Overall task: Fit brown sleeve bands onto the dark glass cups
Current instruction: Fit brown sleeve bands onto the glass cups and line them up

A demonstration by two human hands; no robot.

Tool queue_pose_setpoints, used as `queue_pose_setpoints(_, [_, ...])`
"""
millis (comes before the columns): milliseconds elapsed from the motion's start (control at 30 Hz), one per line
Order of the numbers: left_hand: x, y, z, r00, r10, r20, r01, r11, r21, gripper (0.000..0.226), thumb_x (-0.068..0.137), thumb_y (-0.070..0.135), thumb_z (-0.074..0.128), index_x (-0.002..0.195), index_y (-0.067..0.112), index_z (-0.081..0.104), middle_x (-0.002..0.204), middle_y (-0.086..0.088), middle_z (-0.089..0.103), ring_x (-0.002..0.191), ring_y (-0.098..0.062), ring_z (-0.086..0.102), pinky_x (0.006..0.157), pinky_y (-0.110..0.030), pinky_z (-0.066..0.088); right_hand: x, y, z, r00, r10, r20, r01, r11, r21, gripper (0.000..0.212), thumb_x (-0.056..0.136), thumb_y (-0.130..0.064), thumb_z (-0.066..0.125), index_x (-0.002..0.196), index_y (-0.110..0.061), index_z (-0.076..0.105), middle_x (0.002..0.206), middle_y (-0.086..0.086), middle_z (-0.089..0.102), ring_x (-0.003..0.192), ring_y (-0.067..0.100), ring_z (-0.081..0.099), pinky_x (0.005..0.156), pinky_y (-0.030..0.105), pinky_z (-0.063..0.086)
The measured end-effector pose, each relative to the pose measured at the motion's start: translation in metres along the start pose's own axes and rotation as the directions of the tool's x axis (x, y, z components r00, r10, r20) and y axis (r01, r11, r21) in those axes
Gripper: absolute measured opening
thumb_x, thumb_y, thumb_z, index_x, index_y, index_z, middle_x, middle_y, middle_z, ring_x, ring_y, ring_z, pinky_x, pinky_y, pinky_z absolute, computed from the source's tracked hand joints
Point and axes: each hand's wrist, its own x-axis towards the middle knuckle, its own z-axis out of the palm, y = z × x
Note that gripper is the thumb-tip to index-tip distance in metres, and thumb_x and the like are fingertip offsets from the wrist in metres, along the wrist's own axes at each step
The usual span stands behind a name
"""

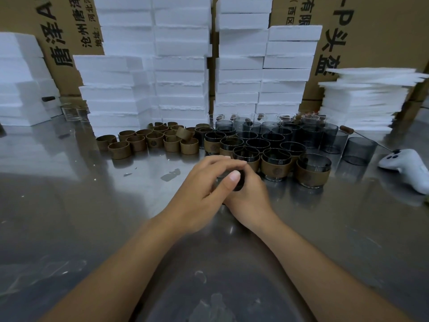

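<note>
Both hands meet over the near middle of the table (pixel 97 205). My left hand (pixel 204 184) lies on top, its fingers (pixel 222 161) curled over and the thumb pressed against a dark cup (pixel 241 183). My right hand (pixel 249 198) grasps the same cup from below and behind. Only a sliver of the cup shows between the hands, and I cannot tell whether a band sits on it.

Banded cups (pixel 276 165) stand grouped just beyond the hands, to the right, each with a brown sleeve round its middle. Behind them, further right, stand bare dark glass cups (pixel 336 139). Loose brown sleeve bands (pixel 148 141) are clustered to the left of the cups, most upright, some stacked.

White foam blocks (pixel 181 66) are piled along the rear, with printed cardboard boxes (pixel 383 31) behind them. A white controller (pixel 408 169) lies at the right edge of the table.
</note>
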Motion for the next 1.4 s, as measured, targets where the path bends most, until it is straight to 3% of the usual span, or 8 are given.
queue_pose_setpoints(100, [0.0, 0.006, 0.0, 0.998, 0.023, -0.055, -0.024, 1.0, -0.02, 0.039, 0.091, 0.048, 0.037, 0.114, 0.031, 0.064, 0.114, 0.012, 0.061, 0.117, -0.009, 0.051, 0.096, -0.038, 0.045, 0.002, 0.003, 0.0, 0.998, 0.047, -0.042, -0.045, 0.998, 0.049, 0.037, 0.071, -0.017, 0.079, 0.101, -0.026, 0.059, 0.101, -0.008, 0.067, 0.092, 0.005, 0.063, 0.078, 0.024, 0.052])
queue_pose_setpoints(300, [0.002, 0.005, -0.001, 0.987, 0.015, -0.163, -0.015, 1.0, 0.002, 0.025, 0.091, 0.043, 0.042, 0.099, 0.033, 0.064, 0.099, 0.008, 0.067, 0.106, -0.01, 0.055, 0.092, -0.036, 0.045, 0.001, 0.001, 0.0, 0.991, 0.099, -0.093, -0.09, 0.991, 0.099, 0.03, 0.067, -0.029, 0.078, 0.086, -0.032, 0.055, 0.087, -0.01, 0.065, 0.074, -0.003, 0.062, 0.059, 0.012, 0.045])
queue_pose_setpoints(400, [0.003, 0.001, -0.001, 0.975, -0.004, -0.222, 0.013, 0.999, 0.039, 0.015, 0.091, 0.03, 0.048, 0.095, 0.033, 0.063, 0.096, 0.004, 0.067, 0.102, -0.01, 0.056, 0.09, -0.036, 0.046, 0.0, -0.002, -0.002, 0.989, 0.103, -0.106, -0.092, 0.99, 0.102, 0.029, 0.069, -0.031, 0.079, 0.085, -0.033, 0.054, 0.085, -0.013, 0.063, 0.07, -0.005, 0.059, 0.054, 0.006, 0.041])
queue_pose_setpoints(600, [0.004, -0.008, -0.002, 0.965, -0.015, -0.262, 0.052, 0.989, 0.135, 0.018, 0.09, 0.021, 0.05, 0.097, 0.028, 0.065, 0.093, 0.019, 0.061, 0.099, -0.007, 0.056, 0.086, -0.018, 0.042, -0.001, -0.004, -0.003, 0.987, 0.119, -0.107, -0.107, 0.987, 0.116, 0.036, 0.069, -0.035, 0.081, 0.096, -0.03, 0.058, 0.09, -0.013, 0.065, 0.078, -0.004, 0.061, 0.063, 0.01, 0.045])
queue_pose_setpoints(733, [0.004, -0.013, -0.002, 0.973, -0.065, -0.22, 0.1, 0.983, 0.151, 0.019, 0.094, 0.014, 0.054, 0.106, 0.023, 0.064, 0.101, 0.015, 0.061, 0.104, -0.005, 0.054, 0.086, -0.008, 0.037, -0.002, -0.005, -0.002, 0.985, 0.13, -0.111, -0.115, 0.985, 0.132, 0.038, 0.07, -0.034, 0.081, 0.101, -0.027, 0.061, 0.093, -0.011, 0.067, 0.082, 0.0, 0.064, 0.066, 0.013, 0.046])
queue_pose_setpoints(967, [0.003, -0.014, -0.002, 0.983, -0.158, -0.095, 0.167, 0.982, 0.089, 0.026, 0.098, 0.03, 0.045, 0.121, 0.03, 0.056, 0.111, 0.019, 0.058, 0.107, 0.007, 0.049, 0.082, 0.005, 0.028, -0.001, -0.003, -0.002, 0.987, 0.133, -0.092, -0.119, 0.982, 0.147, 0.032, 0.07, -0.033, 0.08, 0.095, -0.031, 0.06, 0.088, -0.014, 0.068, 0.075, -0.006, 0.063, 0.061, 0.009, 0.045])
queue_pose_setpoints(1233, [0.003, -0.015, -0.002, 0.988, -0.153, -0.013, 0.153, 0.986, 0.062, 0.034, 0.099, 0.037, 0.043, 0.132, 0.031, 0.048, 0.13, 0.017, 0.052, 0.123, 0.004, 0.042, 0.094, -0.003, 0.029, 0.0, 0.0, -0.002, 0.996, 0.085, -0.022, -0.082, 0.992, 0.097, 0.033, 0.069, -0.023, 0.078, 0.091, -0.037, 0.057, 0.086, -0.015, 0.067, 0.076, -0.007, 0.062, 0.067, 0.017, 0.047])
queue_pose_setpoints(1400, [0.002, -0.013, -0.003, 0.991, -0.131, 0.007, 0.131, 0.991, 0.028, 0.034, 0.098, 0.038, 0.045, 0.131, 0.036, 0.047, 0.127, 0.02, 0.051, 0.121, 0.008, 0.04, 0.09, -0.001, 0.033, -0.001, 0.001, -0.001, 0.999, 0.048, 0.024, -0.049, 0.998, 0.045, 0.045, 0.07, -0.019, 0.078, 0.106, -0.035, 0.056, 0.097, -0.014, 0.067, 0.09, -0.003, 0.062, 0.073, 0.015, 0.048])
